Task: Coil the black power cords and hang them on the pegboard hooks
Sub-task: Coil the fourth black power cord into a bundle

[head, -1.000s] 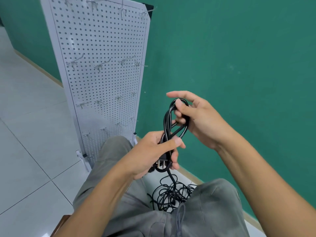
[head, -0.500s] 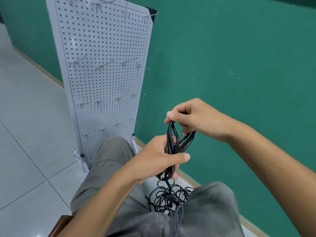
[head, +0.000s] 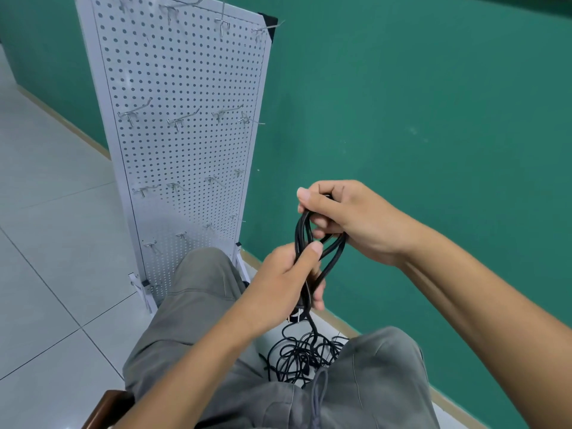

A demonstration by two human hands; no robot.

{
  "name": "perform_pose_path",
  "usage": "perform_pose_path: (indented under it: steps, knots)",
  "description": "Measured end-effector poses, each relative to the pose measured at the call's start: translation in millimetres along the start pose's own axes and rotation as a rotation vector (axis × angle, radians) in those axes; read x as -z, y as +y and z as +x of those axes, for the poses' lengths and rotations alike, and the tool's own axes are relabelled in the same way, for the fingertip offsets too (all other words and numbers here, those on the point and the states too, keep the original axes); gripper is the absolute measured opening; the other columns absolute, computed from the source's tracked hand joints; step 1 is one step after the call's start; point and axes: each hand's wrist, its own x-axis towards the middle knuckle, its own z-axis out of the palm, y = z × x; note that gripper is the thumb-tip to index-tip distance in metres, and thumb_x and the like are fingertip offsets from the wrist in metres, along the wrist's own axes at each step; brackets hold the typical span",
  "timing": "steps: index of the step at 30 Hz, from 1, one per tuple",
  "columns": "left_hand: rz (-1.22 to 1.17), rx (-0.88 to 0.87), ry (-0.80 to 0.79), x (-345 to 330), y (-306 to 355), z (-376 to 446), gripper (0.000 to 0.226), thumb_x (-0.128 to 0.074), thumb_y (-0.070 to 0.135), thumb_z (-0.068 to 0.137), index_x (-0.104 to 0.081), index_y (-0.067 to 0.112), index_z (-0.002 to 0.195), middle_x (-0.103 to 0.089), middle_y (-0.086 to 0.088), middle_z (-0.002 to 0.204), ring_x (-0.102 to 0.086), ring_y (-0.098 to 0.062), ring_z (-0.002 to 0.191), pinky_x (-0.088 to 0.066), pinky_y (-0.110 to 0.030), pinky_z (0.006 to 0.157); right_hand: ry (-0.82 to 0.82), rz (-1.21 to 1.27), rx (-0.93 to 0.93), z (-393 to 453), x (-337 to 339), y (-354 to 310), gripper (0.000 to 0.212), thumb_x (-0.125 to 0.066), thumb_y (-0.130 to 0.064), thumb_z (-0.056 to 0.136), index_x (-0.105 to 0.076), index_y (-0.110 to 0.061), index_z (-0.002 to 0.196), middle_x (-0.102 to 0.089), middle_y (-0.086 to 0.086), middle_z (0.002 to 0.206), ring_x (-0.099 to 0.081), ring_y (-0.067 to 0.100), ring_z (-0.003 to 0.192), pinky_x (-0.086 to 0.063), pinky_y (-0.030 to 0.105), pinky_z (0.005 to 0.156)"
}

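A black power cord (head: 329,258) is folded into a few loops between my two hands. My left hand (head: 284,280) grips the loops low down, thumb across them, with the plug's metal pins poking out beneath it. My right hand (head: 346,218) pinches the top of the loops. The cord's loose end drops to a tangled pile of black cords (head: 301,356) on the floor between my knees. A white pegboard (head: 185,144) with bare metal hooks (head: 136,111) stands ahead to the left.
A green wall (head: 433,119) runs behind the pegboard and along the right. Pale floor tiles (head: 46,243) spread to the left. My knees in grey trousers (head: 198,298) sit close to the pegboard's foot. A brown chair edge (head: 105,404) shows at the bottom.
My right hand has turned from open fingers inside the loop to a closed pinch over its top. The loops have gathered tighter, and the camera has shifted slightly, showing more of the pegboard.
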Motion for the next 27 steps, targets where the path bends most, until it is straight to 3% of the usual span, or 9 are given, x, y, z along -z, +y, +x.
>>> perform_pose_path:
  steps: [3,6,9,13,16,19,22,25,27]
  knots:
    - [-0.143,0.047,-0.077,-1.5,3.1,-1.9,0.019,-0.038,0.027,0.112,-0.055,0.021,0.114,-0.053,-0.008,0.064,-0.053,-0.025,0.050,-0.047,-0.030,0.056,0.006,0.048,-0.016,2.3,0.0,5.8,0.028,-0.054,-0.027,0.105,-0.058,-0.006,0.087,-0.030,-0.008,0.058,-0.025,0.011,0.051,-0.035,0.021,0.052]
    - [-0.192,0.088,-0.120,0.3,2.5,0.3,0.024,-0.040,0.023,0.111,-0.060,0.022,0.126,-0.053,-0.009,0.064,-0.051,-0.026,0.048,-0.046,-0.031,0.055,-0.002,-0.011,-0.037,4.5,6.3,7.2,0.030,-0.057,-0.026,0.103,-0.060,-0.003,0.084,-0.026,-0.008,0.057,-0.020,0.012,0.050,-0.029,0.023,0.049]
    - [-0.091,0.067,-0.070,3.0,3.2,2.5,0.024,-0.044,0.020,0.110,-0.061,0.006,0.119,-0.060,-0.008,0.066,-0.057,-0.026,0.049,-0.048,-0.030,0.054,-0.028,-0.101,-0.046,6.4,11.7,3.3,0.032,-0.060,-0.026,0.102,-0.064,-0.002,0.081,-0.026,-0.004,0.058,-0.018,0.016,0.051,-0.027,0.022,0.047]
    - [-0.013,-0.039,0.078,3.9,6.6,4.6,0.015,-0.046,0.016,0.109,-0.059,0.019,0.112,-0.071,-0.010,0.069,-0.061,-0.026,0.050,-0.052,-0.036,0.054,-0.030,-0.156,-0.029,9.5,16.9,-5.9,0.031,-0.066,-0.024,0.098,-0.068,0.005,0.087,-0.033,-0.005,0.055,-0.023,0.016,0.052,-0.028,0.024,0.048]
    - [-0.007,-0.088,0.104,5.0,8.1,4.7,0.013,-0.044,0.016,0.109,-0.045,0.026,0.116,-0.071,-0.008,0.072,-0.060,-0.028,0.051,-0.052,-0.037,0.054,-0.059,-0.153,-0.018,10.2,22.4,-10.3,0.035,-0.071,-0.021,0.092,-0.066,0.013,0.096,-0.035,0.007,0.062,-0.027,0.016,0.054,-0.028,0.024,0.050]
    - [-0.005,-0.073,0.043,7.8,9.4,2.4,0.008,-0.040,0.018,0.110,-0.039,0.025,0.110,-0.071,-0.008,0.076,-0.058,-0.029,0.051,-0.049,-0.037,0.053,-0.099,-0.222,-0.010,7.5,23.0,-13.1,0.020,-0.072,-0.013,0.092,-0.072,0.006,0.098,-0.053,0.004,0.064,-0.035,0.011,0.054,-0.033,0.022,0.051]
    - [-0.037,-0.024,-0.090,12.0,11.3,0.6,0.005,-0.038,0.023,0.111,-0.035,0.022,0.108,-0.070,-0.007,0.081,-0.062,-0.030,0.055,-0.049,-0.032,0.053,-0.088,-0.251,-0.013,5.4,20.9,-10.5,0.018,-0.072,-0.015,0.093,-0.071,0.002,0.089,-0.049,0.001,0.061,-0.033,0.012,0.051,-0.031,0.022,0.050]
    - [-0.041,-0.028,-0.158,12.9,13.5,0.3,0.034,-0.043,0.041,0.105,-0.034,0.013,0.120,-0.072,-0.007,0.084,-0.069,-0.034,0.059,-0.053,-0.030,0.056,-0.052,-0.350,0.008,4.6,16.6,-9.1,0.024,-0.072,-0.024,0.094,-0.067,-0.006,0.078,-0.044,-0.009,0.052,-0.032,0.010,0.045,-0.032,0.019,0.046]
    - [-0.028,-0.042,-0.164,13.0,12.9,1.2,0.039,-0.044,0.046,0.101,-0.034,0.011,0.115,-0.072,-0.009,0.084,-0.070,-0.038,0.061,-0.054,-0.035,0.058,-0.049,-0.382,0.028,4.3,13.8,-9.5,0.027,-0.071,-0.025,0.095,-0.064,-0.007,0.076,-0.045,-0.013,0.050,-0.032,0.008,0.044,-0.033,0.018,0.045]
